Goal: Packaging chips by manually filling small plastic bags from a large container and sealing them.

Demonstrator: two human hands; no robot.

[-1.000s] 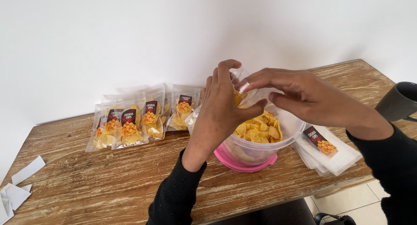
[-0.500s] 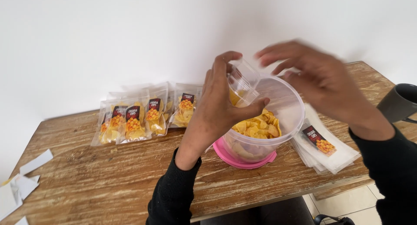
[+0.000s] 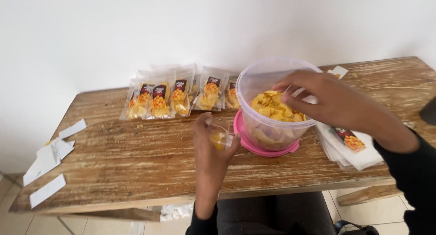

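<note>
My left hand (image 3: 210, 151) is low over the wooden table (image 3: 136, 158), just left of the tub, closed around a small clear pouch (image 3: 220, 136) with a few yellow chips in it. My right hand (image 3: 318, 99) reaches into the clear round tub (image 3: 268, 126), fingers over the yellow chips (image 3: 272, 109) inside; whether it holds any is unclear. The tub stands on a pink lid (image 3: 247, 144). Several filled, labelled pouches (image 3: 177, 94) lie in a row by the wall.
A stack of flat empty labelled pouches (image 3: 354, 149) lies right of the tub. White paper strips (image 3: 50, 158) are scattered at the table's left end. A dark object (image 3: 429, 112) shows at the right edge. Tiled floor is below the front edge.
My left hand has dropped with the pouch from above the tub to the table's left of it. My right hand went down into the tub. The view shifted, showing more table.
</note>
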